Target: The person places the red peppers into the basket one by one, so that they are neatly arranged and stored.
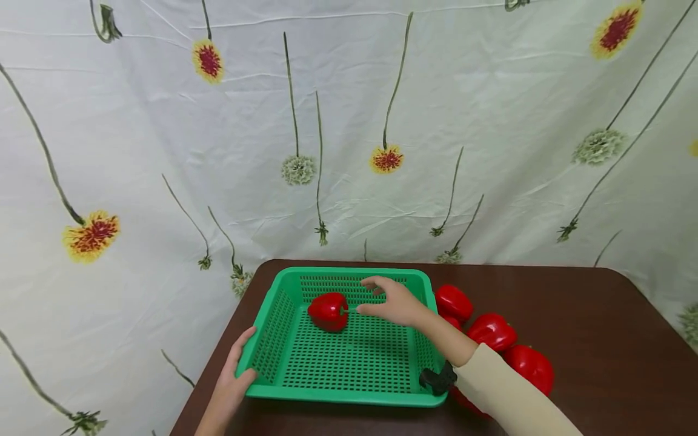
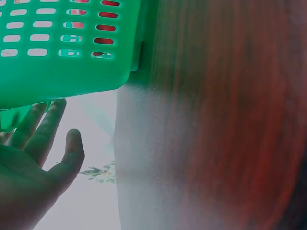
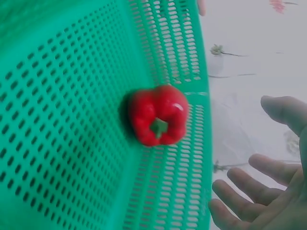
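Observation:
A green perforated plastic basket stands on the dark table. Inside it, towards the back left, lies one red bell pepper, its green stem pointing right. My right hand hovers above the basket just right of the pepper, fingers spread and slightly bent, holding nothing. In the right wrist view a gap shows between the hand and the pepper. My left hand touches the basket's left rim near the front corner. The left wrist view shows its fingers fairly straight against the basket.
Several red bell peppers lie on the table right against the basket's right side, partly behind my right sleeve. A black wrist device hangs under that arm. A white flowered cloth hangs behind the brown table.

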Tool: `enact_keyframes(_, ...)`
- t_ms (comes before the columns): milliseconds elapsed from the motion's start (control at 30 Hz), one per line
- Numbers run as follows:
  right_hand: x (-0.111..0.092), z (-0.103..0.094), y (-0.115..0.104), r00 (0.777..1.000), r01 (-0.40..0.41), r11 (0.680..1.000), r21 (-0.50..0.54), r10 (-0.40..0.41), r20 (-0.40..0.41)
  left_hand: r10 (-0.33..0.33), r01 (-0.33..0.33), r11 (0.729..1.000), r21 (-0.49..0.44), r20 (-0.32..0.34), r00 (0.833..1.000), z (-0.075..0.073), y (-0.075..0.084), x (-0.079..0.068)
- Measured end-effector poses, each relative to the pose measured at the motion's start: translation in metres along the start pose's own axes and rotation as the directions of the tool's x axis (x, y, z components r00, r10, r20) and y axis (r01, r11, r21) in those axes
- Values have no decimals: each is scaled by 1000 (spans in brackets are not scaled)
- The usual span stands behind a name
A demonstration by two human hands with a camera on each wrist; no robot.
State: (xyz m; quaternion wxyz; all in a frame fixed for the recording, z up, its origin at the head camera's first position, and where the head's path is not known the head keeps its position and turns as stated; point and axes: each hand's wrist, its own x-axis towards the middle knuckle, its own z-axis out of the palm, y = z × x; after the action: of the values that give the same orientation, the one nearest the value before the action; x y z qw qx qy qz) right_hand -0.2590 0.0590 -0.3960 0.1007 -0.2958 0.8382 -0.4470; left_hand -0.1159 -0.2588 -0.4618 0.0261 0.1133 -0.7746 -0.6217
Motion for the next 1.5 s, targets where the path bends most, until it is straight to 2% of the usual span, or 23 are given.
enact_keyframes(333,-32,-29,5,999,-4,993,115,10,-48,-8,8,1000,21,9,1000,-1,1,-1)
enact_keyframes(733,-74,-58,38,985,-29,980,195,61,-160,-20,19,1000,25,21,1000,-7,1,0)
enact_keyframes(1000,-100,-75,64,967,-81,981,175,120,-225,-34,33,999,23,44,998,-4,-2,2)
enact_keyframes(1200,-119,-92,85,958,-85,987,135,119,-262,-35,34,999,21,44,998,-2,-1,3)
enact_keyframes(1500,-144,-111,115,923,-155,973,172,205,-326,-32,31,999,25,51,998,-3,-1,3)
